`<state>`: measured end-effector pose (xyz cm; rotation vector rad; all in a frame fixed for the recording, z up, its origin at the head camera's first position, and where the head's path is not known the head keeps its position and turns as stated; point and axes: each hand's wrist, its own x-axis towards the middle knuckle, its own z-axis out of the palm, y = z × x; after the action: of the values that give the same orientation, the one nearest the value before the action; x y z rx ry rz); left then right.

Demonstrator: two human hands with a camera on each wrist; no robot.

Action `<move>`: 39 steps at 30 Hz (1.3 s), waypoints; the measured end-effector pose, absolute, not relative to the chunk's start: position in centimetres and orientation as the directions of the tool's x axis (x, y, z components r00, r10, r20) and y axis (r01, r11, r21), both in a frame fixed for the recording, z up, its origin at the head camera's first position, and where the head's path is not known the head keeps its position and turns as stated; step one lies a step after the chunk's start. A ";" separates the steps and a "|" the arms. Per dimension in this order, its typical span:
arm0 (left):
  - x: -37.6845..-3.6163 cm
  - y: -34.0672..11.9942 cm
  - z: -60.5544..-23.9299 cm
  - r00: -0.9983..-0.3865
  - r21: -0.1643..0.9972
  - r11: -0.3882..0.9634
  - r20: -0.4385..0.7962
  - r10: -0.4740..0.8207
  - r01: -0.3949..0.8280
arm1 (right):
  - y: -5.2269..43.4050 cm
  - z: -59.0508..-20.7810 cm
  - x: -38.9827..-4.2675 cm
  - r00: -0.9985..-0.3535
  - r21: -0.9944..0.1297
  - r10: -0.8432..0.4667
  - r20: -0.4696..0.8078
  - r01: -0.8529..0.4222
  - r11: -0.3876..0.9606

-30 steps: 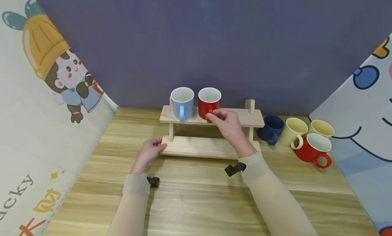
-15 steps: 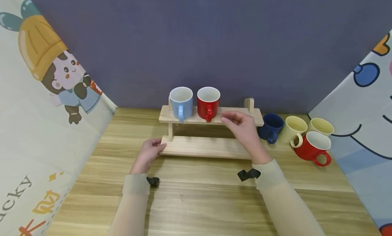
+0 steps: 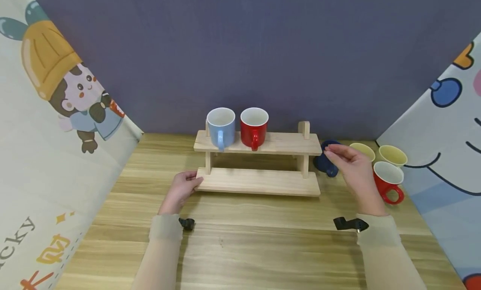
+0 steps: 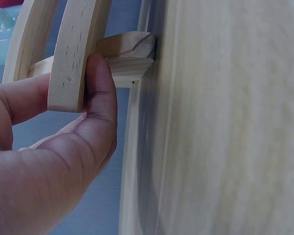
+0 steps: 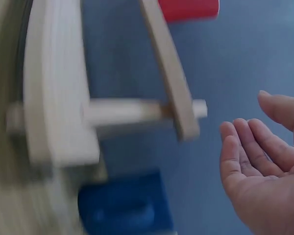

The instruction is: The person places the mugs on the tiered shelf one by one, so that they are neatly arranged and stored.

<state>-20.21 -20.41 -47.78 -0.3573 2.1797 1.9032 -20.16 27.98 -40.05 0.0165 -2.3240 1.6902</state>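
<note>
My left hand (image 3: 183, 190) pinches the left end of the lower board of a two-tier wooden rack (image 3: 259, 182); in the left wrist view, thumb and fingers (image 4: 100, 83) lie on either side of the board's end. A light blue mug (image 3: 221, 129) and a red mug (image 3: 254, 129) stand side by side on the top board, handles facing me. My right hand (image 3: 355, 173) holds nothing, thumb and fingers apart. In the head view it overlaps the dark blue mug (image 3: 326, 161), which also shows in the right wrist view below the rack's end.
Right of the rack, two yellow mugs (image 3: 393, 155) and a second red mug (image 3: 388, 179) stand close together on the wood-grain table (image 3: 240, 248), partly behind my right hand. A dark blue-grey wall (image 3: 240, 52) rises behind, with cartoon-printed panels on both sides.
My right hand has let go of the red mug's handle on the rack and moved right, over toward the dark blue mug. My left hand has stayed on the lower board.
</note>
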 end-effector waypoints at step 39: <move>-20.5 -20.5 -48.3 -0.951 0.947 0.096 -0.305 -0.040 -0.308 | 35.4 -48.8 -22.1 -0.997 -0.845 0.080 0.013 0.032 0.534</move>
<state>-20.50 -20.47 -48.32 -0.3507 2.1662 1.9551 -22.15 35.42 -48.75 -0.0991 -2.7068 1.4900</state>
